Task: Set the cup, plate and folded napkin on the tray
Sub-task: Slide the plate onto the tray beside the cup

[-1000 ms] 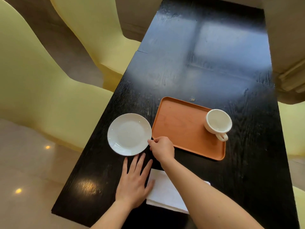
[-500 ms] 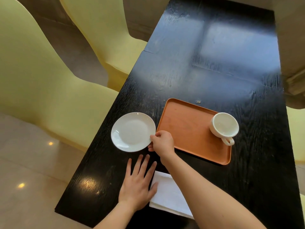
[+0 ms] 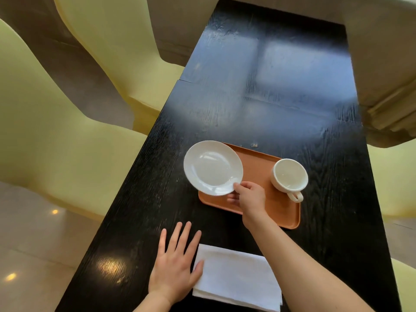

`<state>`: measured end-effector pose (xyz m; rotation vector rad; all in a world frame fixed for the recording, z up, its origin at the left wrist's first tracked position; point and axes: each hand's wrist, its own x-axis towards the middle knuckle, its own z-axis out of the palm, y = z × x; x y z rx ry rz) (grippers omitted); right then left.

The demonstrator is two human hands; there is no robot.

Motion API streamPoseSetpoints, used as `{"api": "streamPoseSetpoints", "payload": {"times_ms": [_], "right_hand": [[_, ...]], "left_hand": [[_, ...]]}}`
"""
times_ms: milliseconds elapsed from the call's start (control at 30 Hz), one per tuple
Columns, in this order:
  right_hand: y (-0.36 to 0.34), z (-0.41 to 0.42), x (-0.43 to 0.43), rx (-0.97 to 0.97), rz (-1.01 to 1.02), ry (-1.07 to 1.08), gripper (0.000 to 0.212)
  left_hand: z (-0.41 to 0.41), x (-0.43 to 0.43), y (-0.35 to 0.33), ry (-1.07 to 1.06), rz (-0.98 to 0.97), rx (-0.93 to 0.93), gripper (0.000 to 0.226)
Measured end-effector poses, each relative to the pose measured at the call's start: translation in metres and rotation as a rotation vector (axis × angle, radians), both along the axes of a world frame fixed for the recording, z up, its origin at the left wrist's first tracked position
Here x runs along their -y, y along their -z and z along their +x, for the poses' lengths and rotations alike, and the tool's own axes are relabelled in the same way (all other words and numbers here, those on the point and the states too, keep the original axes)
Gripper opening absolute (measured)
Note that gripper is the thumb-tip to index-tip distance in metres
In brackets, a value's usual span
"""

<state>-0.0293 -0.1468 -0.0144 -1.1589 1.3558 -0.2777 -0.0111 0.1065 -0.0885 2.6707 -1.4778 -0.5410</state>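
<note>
Right hand (image 3: pixel 248 195): I have it pinching the near rim of the plate (image 3: pixel 212 167), thumb on top, fingers beneath.
Plate: I see it tilted, over the left end of the tray (image 3: pixel 258 172); whether it touches the tray I cannot tell.
Cup (image 3: pixel 289 177): upright at the tray's right side, handle toward me.
Left hand (image 3: pixel 174 264): flat on the black table (image 3: pixel 270 97), fingers spread, grasping nothing, thumb touching the napkin's edge.
Napkin (image 3: pixel 236 278): folded, on the table near me, off the tray.
</note>
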Motion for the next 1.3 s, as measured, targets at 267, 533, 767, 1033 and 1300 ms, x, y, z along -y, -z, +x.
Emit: {"api": "streamPoseSetpoints", "payload": {"times_ms": [267, 533, 767, 1033, 1300], "right_hand": [[0.012, -0.009, 0.031, -0.094, -0.021, 0.156, 0.003], [0.025, -0.007, 0.027, -0.120, -0.013, 0.176, 0.016], [0.027, -0.003, 0.029, -0.210, -0.033, 0.020, 0.019], [0.027, -0.012, 0.030, -0.337, -0.192, -0.089, 0.018], [0.010, -0.031, 0.019, -0.219, -0.132, -0.159, 0.015]], "left_hand": [[0.000, -0.001, 0.003, -0.002, -0.057, 0.019, 0.073], [0.000, -0.001, 0.003, 0.000, -0.083, 0.036, 0.074], [0.000, -0.002, 0.004, -0.004, -0.079, 0.023, 0.074], [-0.001, -0.001, 0.003, -0.009, -0.077, 0.012, 0.073], [-0.001, 0.003, -0.011, -0.027, -0.040, 0.022, 0.069]]}}
